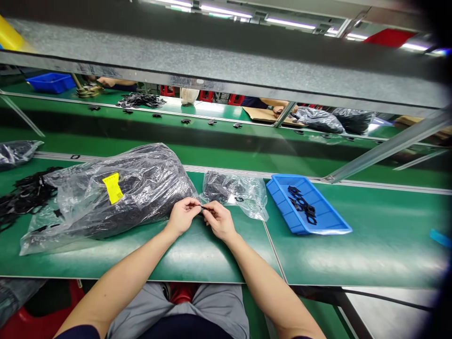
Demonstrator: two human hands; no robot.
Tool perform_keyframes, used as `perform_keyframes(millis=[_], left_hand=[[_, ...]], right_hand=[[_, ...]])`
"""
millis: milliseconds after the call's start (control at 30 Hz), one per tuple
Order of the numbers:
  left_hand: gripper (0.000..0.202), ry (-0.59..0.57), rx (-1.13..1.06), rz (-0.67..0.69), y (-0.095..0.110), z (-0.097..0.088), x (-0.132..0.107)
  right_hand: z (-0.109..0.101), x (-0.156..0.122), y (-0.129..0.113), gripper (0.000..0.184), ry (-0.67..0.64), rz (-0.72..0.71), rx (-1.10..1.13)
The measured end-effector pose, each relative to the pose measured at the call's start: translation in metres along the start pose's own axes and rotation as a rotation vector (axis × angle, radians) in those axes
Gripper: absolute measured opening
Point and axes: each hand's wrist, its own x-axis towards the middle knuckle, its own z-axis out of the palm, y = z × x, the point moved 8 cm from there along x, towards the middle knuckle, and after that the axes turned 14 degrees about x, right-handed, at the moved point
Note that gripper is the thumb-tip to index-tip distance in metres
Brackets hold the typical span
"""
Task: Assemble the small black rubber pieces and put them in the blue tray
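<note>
My left hand and my right hand meet over the green table, fingertips pinched together on a small black part too small to name. Just behind the left hand lies a large clear plastic bag full of black parts, with a yellow label. A smaller clear bag of black parts lies just behind the right hand. To the right of it stands a blue tray with several black parts in it.
Loose black parts are heaped at the left edge. A green conveyor belt runs behind, carrying scattered black pieces. Across it, other people's arms, more bags and a blue bin show. A metal shelf hangs overhead.
</note>
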Motion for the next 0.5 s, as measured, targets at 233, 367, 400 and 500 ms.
perform_keyframes(millis=[233,367,400,500], left_hand=[[0.013,0.011,0.047,0.021,0.004,0.003,-0.005],[0.014,-0.011,0.026,-0.005,0.002,0.006,-0.008],[0.014,-0.009,0.021,-0.009,0.002,0.006,-0.008],[0.015,-0.001,0.007,-0.006,0.001,0.007,-0.009]], right_hand=[[0.002,-0.001,0.015,0.026,0.031,0.219,0.241],[0.002,0.0,0.02,0.027,0.024,0.311,0.362],[0.002,0.0,0.022,0.028,0.015,0.337,0.393],[0.001,0.0,0.029,0.028,0.027,0.386,0.465]])
